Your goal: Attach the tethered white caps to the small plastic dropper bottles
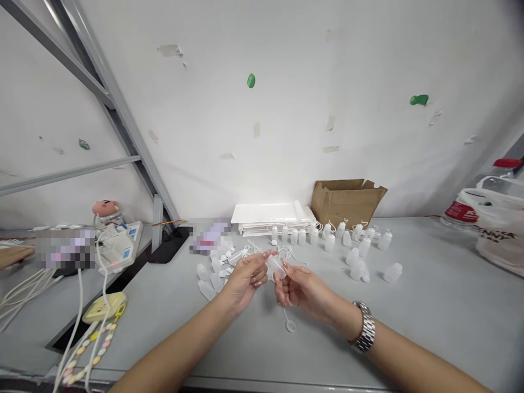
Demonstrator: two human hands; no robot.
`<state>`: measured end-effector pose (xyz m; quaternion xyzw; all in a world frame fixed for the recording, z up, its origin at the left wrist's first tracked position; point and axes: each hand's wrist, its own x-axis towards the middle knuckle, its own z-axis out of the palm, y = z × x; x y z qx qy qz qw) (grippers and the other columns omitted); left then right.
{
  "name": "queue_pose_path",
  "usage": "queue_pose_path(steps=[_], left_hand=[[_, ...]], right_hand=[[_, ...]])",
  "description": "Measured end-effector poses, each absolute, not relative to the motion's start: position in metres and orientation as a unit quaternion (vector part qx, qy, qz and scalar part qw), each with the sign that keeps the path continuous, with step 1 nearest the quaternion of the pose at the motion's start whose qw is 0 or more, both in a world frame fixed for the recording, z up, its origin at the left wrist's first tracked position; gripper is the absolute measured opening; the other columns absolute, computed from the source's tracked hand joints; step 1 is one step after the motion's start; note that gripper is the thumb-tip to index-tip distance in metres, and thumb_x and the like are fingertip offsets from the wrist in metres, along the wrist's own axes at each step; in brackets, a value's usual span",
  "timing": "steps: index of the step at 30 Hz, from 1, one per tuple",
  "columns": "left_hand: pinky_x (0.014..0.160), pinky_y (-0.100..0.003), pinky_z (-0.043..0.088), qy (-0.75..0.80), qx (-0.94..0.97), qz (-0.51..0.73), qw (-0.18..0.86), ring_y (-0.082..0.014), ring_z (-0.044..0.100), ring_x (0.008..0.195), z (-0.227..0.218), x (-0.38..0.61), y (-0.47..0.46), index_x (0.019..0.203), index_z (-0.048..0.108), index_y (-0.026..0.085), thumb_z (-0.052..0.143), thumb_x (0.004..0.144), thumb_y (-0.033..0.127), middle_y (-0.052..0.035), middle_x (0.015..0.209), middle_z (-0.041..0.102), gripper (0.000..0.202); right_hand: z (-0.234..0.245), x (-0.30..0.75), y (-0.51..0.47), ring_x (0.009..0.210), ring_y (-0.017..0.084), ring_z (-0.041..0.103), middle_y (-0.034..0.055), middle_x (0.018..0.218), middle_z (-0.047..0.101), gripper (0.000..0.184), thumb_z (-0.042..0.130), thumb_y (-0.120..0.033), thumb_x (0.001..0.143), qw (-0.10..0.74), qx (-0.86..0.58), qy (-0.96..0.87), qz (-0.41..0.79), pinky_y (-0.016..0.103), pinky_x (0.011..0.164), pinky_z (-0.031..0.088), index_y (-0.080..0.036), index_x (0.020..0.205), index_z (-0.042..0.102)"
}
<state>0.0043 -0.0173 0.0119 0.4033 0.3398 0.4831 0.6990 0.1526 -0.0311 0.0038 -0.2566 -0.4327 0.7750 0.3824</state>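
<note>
A small translucent plastic bottle (277, 266) is held between my two hands above the grey table. My right hand (298, 285), with a metal watch on its wrist, grips it from the right between thumb and fingers. From the left, my left hand (246, 277) pinches at its upper end; what exactly lies between those fingertips is partly hidden. Below my right hand a thin white strap with a ring (290, 326) is visible. Loose translucent pieces (207, 290) lie left of my left hand. Behind, several similar bottles (329, 243) stand with strapped caps, and others without caps lie farther right (393, 272).
A stack of white flat boxes (268, 212) and an open cardboard box (346, 203) stand against the wall. Right, a plastic bag (501, 232) sits beside a large bottle. Left are a power strip (123, 245), cables, a yellow case (105, 307) and a beaded strap.
</note>
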Motion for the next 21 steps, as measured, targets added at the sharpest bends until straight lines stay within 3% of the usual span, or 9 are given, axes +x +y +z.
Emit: queue_pose_path(steps=[3,21], left_hand=[[0.042,-0.019,0.015,0.337,0.404,0.487,0.697,-0.0026,0.013,0.04,0.0114,0.0052,-0.0176,0.079,0.067,0.012,0.063,0.071,0.037,0.0108,0.041,0.019,0.026],[0.044,-0.022,0.016,0.328,0.423,0.488,0.69,-0.0024,0.021,0.04,0.0156,0.0053,-0.021,0.078,0.067,0.012,0.07,0.065,0.031,0.0108,0.041,0.024,0.023]], right_hand=[[0.0037,0.1526,-0.0317,0.042,0.009,0.049,0.0016,0.048,0.057,0.04,0.056,-0.053,0.073,0.373,-0.265,-0.437,0.774,0.022,0.045,0.031,-0.013,0.066,0.055],[0.0056,0.1527,-0.0345,0.043,0.008,0.042,-0.0019,0.047,0.052,0.031,0.057,-0.043,0.076,0.401,-0.207,-0.426,0.784,0.025,0.052,0.032,-0.013,0.068,0.055]])
